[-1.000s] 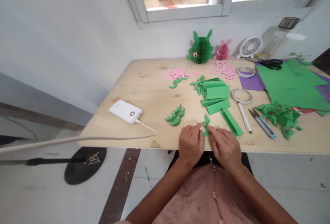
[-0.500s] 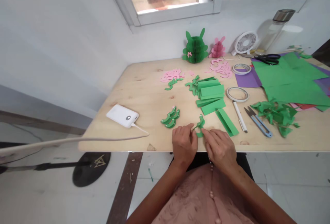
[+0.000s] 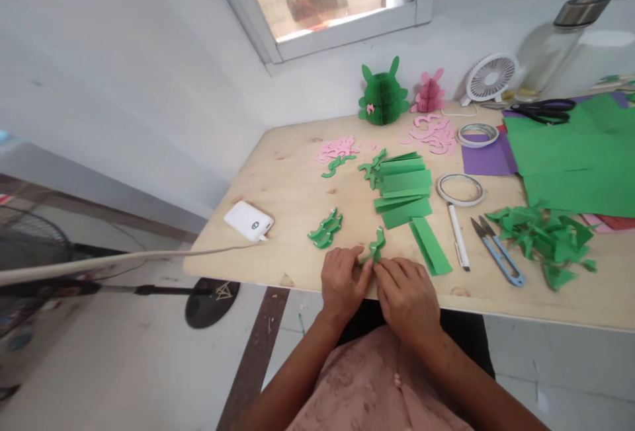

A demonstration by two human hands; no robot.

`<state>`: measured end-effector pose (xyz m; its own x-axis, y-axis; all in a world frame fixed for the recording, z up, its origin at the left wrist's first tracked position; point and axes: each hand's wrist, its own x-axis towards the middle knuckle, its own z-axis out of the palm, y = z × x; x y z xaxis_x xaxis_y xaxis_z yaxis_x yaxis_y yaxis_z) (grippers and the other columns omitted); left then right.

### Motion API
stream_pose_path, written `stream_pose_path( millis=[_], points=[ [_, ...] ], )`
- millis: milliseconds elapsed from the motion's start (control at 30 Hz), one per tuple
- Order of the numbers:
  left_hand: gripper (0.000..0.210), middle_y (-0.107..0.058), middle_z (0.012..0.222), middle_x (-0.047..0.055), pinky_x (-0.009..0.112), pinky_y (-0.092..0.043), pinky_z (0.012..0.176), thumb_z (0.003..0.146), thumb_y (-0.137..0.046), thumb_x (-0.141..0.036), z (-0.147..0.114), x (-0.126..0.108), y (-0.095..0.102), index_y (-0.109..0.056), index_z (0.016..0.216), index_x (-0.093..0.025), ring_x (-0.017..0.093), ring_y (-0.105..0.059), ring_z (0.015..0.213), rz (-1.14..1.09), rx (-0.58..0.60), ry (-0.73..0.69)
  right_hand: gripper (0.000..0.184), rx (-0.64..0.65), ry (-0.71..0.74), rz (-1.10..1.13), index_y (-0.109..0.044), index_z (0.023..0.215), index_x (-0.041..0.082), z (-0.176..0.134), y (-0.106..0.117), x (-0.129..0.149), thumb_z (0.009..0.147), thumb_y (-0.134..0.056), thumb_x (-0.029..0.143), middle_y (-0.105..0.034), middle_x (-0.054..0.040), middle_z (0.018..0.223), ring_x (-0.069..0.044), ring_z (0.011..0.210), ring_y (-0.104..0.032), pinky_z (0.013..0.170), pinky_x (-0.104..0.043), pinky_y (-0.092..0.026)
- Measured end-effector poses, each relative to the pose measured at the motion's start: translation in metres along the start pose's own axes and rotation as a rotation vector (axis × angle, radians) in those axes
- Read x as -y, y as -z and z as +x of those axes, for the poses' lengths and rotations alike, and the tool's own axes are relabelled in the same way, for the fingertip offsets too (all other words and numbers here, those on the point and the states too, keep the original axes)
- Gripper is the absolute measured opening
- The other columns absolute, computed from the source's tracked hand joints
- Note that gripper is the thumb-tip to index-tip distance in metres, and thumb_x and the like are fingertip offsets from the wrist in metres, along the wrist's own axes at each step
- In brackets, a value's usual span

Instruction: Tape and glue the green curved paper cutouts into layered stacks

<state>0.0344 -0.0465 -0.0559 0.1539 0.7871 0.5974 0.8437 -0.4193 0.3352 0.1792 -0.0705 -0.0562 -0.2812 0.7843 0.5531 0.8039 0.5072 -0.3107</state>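
Near the table's front edge, my left hand (image 3: 343, 283) and my right hand (image 3: 407, 293) meet at a curved green paper cutout (image 3: 378, 243). Fingers of both hands are closed on its lower end, and its wavy upper part sticks out beyond the fingertips. The part between the fingers is hidden. Left of it lie several stacked green cutouts (image 3: 326, 228) with small white pieces on them. To the right rests a folded green paper strip (image 3: 430, 246), and farther back is a pile of folded green strips (image 3: 405, 183).
Thread snips (image 3: 501, 251), a white pen (image 3: 459, 237) and a tape roll (image 3: 461, 190) lie to the right, beside green scraps (image 3: 550, 239). A white power bank (image 3: 248, 221) trails a cable at left. Paper rabbits (image 3: 383, 99), a fan (image 3: 491, 78) and a bottle (image 3: 565, 41) stand at the back.
The camera view has turned and shifted. Both hands have come closer together around the green cutout, whose lower part is now more covered by the fingers.
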Motion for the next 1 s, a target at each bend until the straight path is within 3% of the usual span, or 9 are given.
stream_pose_path(
  millis=[400, 800, 1000],
  points=[
    [0.012, -0.060, 0.068, 0.004, 0.032, -0.040, 0.063, 0.088, -0.056, -0.028, 0.002, -0.003, -0.004, -0.059, 0.091, -0.017, 0.018, -0.054, 0.065, 0.056, 0.050, 0.014, 0.023, 0.164, -0.019, 0.114, -0.066, 0.104, 0.015, 0.004, 0.011, -0.008, 0.086, -0.052, 0.015, -0.068, -0.0091, 0.111, -0.025, 0.100, -0.052, 0.085, -0.041, -0.036],
    [0.011, -0.062, 0.069, 0.004, 0.032, -0.041, 0.065, 0.088, -0.054, -0.028, 0.003, -0.004, 0.002, -0.059, 0.089, -0.018, 0.019, -0.055, 0.067, 0.005, 0.069, 0.047, 0.022, 0.073, 0.012, 0.038, -0.068, 0.102, 0.014, 0.006, 0.006, 0.000, 0.087, -0.052, 0.015, -0.071, -0.0101, 0.104, -0.024, 0.095, -0.056, 0.083, -0.041, -0.039],
    [0.011, -0.063, 0.070, 0.005, 0.033, -0.042, 0.068, 0.088, -0.052, -0.023, 0.007, -0.004, 0.003, -0.060, 0.091, -0.016, 0.020, -0.057, 0.069, -0.050, 0.039, 0.155, 0.020, 0.062, 0.062, -0.029, -0.069, 0.099, 0.015, 0.007, 0.008, 0.002, 0.087, -0.053, 0.013, -0.072, -0.0091, 0.103, -0.022, 0.092, -0.057, 0.081, -0.038, -0.039]
  ],
)
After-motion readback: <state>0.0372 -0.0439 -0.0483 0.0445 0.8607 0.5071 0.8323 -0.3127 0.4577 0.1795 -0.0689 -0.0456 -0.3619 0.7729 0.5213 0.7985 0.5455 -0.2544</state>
